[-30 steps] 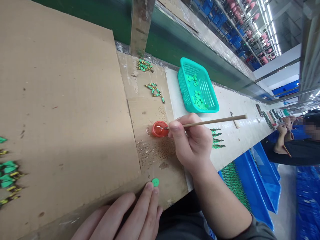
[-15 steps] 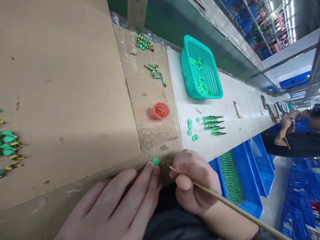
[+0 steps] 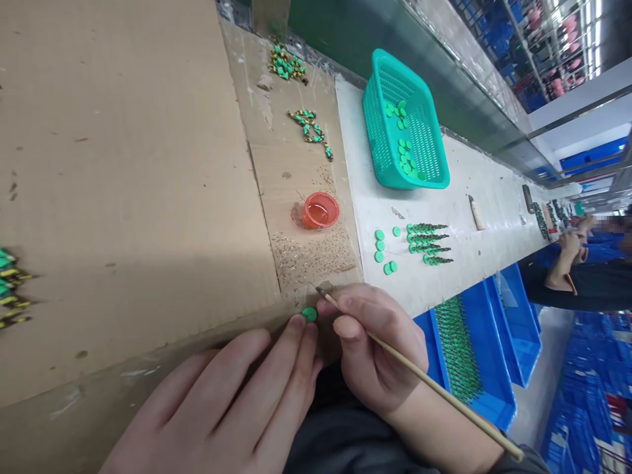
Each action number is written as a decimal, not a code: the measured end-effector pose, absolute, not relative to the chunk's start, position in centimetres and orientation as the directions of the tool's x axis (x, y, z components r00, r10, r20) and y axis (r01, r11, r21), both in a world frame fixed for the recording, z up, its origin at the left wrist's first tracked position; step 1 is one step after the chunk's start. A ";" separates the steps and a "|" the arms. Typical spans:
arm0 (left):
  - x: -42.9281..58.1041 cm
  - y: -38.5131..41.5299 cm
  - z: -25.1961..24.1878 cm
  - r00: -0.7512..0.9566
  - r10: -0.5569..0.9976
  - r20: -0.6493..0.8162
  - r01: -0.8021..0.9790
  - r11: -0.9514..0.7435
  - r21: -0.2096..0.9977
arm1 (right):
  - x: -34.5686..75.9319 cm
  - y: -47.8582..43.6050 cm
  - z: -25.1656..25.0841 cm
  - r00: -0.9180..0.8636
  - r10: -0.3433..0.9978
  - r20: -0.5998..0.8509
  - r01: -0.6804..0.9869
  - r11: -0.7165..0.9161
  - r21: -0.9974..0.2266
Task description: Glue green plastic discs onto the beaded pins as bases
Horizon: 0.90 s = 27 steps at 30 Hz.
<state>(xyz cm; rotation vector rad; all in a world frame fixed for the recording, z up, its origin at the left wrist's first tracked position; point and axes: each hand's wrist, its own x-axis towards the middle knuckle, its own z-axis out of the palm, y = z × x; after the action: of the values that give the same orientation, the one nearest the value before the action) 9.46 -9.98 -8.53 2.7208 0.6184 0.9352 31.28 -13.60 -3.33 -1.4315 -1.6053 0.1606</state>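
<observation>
My left hand [image 3: 237, 395] lies at the table's front edge, its fingers stretched out, two fingertips touching a small green disc [image 3: 309, 314]. Pinched in my right hand [image 3: 380, 345] is a thin wooden brush [image 3: 419, 374], its dark tip just above and to the right of the disc. A fingertip of my right hand is close beside the disc's right side. Beyond the brush tip, small brown specks [image 3: 311, 253] are scattered on the cardboard, and a red cup [image 3: 320, 210] with liquid stands behind them.
A teal basket [image 3: 378, 141] holds green discs. Loose discs [image 3: 379, 245] and rows of dark-tipped green pieces [image 3: 427, 238] lie right of the cup. Green-and-yellow pieces [image 3: 286, 64] are piled at the back. Blue bins [image 3: 486, 355] stand beside the table; a person's arm [image 3: 563, 263] shows farther right.
My right hand and the brush have moved up and left, bringing the brush tip above the disc toward the specks. My left hand stays at the disc. The view has shifted slightly.
</observation>
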 end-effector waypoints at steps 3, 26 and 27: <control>9.1 -10.1 -8.8 0.741 0.421 0.524 0.307 -0.905 0.294 | 31.2 -13.6 -3.3 0.134 0.834 0.535 0.717 0.291 -0.633; 8.5 -10.6 -8.8 0.772 0.437 0.461 0.298 -0.890 0.344 | 31.3 -13.4 -3.6 -0.004 0.769 0.640 0.747 0.428 -0.509; 8.4 -10.6 -8.8 0.773 0.434 0.463 0.297 -0.892 0.340 | 31.3 -13.4 -3.6 -0.007 0.772 0.635 0.747 0.426 -0.511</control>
<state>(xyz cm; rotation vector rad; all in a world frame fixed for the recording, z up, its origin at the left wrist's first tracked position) 8.44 -10.60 -8.84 2.7204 0.5705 0.7985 31.32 -13.40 -3.56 -1.3190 -1.7473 0.0348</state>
